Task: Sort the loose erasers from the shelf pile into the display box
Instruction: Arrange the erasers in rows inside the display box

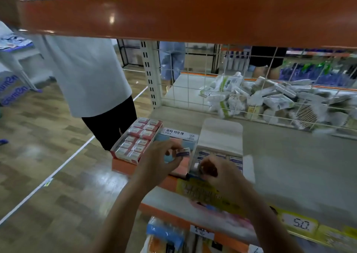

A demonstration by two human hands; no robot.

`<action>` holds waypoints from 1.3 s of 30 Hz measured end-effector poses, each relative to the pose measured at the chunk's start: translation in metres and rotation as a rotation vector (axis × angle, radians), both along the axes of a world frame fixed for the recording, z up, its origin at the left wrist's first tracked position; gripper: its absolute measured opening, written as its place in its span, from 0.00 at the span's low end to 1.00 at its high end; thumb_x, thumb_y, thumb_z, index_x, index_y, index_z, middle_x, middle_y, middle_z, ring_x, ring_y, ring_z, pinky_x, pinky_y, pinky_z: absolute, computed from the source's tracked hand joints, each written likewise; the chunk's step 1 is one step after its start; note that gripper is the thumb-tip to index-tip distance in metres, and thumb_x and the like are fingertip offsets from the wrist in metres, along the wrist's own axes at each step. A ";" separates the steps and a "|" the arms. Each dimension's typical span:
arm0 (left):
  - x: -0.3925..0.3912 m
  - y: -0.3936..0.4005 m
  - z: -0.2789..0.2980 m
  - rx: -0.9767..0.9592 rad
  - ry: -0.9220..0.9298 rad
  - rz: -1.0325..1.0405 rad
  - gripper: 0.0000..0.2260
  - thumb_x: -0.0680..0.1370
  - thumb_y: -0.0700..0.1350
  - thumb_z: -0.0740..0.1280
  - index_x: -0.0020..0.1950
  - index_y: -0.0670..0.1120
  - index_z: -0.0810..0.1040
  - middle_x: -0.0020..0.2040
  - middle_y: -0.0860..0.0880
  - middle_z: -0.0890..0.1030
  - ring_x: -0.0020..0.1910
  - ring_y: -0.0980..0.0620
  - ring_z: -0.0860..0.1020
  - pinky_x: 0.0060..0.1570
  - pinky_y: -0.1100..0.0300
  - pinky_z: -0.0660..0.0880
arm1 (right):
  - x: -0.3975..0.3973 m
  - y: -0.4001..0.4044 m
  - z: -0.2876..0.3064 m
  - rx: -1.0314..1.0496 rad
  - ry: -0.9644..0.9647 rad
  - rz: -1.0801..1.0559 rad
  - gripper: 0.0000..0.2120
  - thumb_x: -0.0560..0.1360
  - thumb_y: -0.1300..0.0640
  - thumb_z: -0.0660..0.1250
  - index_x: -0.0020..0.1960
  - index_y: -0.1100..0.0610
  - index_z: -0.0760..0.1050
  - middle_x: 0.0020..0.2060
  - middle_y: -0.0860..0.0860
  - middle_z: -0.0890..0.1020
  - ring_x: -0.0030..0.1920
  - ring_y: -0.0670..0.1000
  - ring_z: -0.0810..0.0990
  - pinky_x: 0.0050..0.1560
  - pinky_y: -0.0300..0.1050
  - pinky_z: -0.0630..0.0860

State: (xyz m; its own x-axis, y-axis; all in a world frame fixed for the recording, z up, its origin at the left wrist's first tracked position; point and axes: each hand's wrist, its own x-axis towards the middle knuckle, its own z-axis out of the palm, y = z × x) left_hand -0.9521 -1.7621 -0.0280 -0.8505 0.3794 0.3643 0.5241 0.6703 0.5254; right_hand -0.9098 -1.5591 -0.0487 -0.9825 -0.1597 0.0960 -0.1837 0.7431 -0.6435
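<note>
My left hand (161,161) pinches a small white eraser with a blue sleeve (183,153) between thumb and fingers, just left of the white display box (220,136). The box has its flap raised and holds blue-labelled erasers (234,160) in rows. At the box's front left corner my right hand (214,172) has its fingers curled round another small white eraser (197,165). Under my left hand lies a pink and blue eraser pack with a white label (179,133).
A tray of red-sleeved erasers (135,141) stands at the shelf's left end. A wire grid (251,90) at the back fences off a heap of white packets. An orange beam (173,14) crosses overhead. A person in a white shirt (83,69) stands to the left.
</note>
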 end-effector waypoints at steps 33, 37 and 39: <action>-0.079 0.026 0.009 -0.112 -0.046 -0.467 0.10 0.74 0.49 0.70 0.54 0.53 0.79 0.47 0.61 0.76 0.48 0.59 0.71 0.44 0.72 0.65 | -0.022 -0.025 0.028 0.263 -0.340 -0.103 0.09 0.75 0.56 0.66 0.55 0.53 0.78 0.53 0.51 0.80 0.53 0.51 0.77 0.49 0.41 0.71; -0.085 0.031 0.006 -0.120 -0.042 -0.488 0.09 0.74 0.50 0.70 0.54 0.55 0.79 0.49 0.59 0.77 0.49 0.59 0.70 0.45 0.68 0.66 | -0.020 -0.035 0.024 0.242 -0.260 -0.182 0.04 0.74 0.57 0.67 0.48 0.56 0.77 0.47 0.54 0.81 0.47 0.52 0.78 0.43 0.42 0.69; -0.089 0.037 0.005 -0.113 -0.034 -0.486 0.10 0.73 0.50 0.71 0.53 0.55 0.80 0.48 0.58 0.75 0.49 0.59 0.70 0.46 0.65 0.67 | -0.017 -0.038 0.022 0.220 -0.246 -0.228 0.05 0.74 0.58 0.66 0.49 0.57 0.77 0.47 0.54 0.81 0.47 0.53 0.78 0.45 0.44 0.73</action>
State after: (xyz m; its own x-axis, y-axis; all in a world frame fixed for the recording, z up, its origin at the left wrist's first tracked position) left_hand -1.0408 -1.7252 -0.0226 -0.5764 0.7702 0.2730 0.7736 0.4068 0.4859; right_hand -0.9271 -1.5973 -0.0270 -0.9845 0.0748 -0.1586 0.1418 0.8719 -0.4687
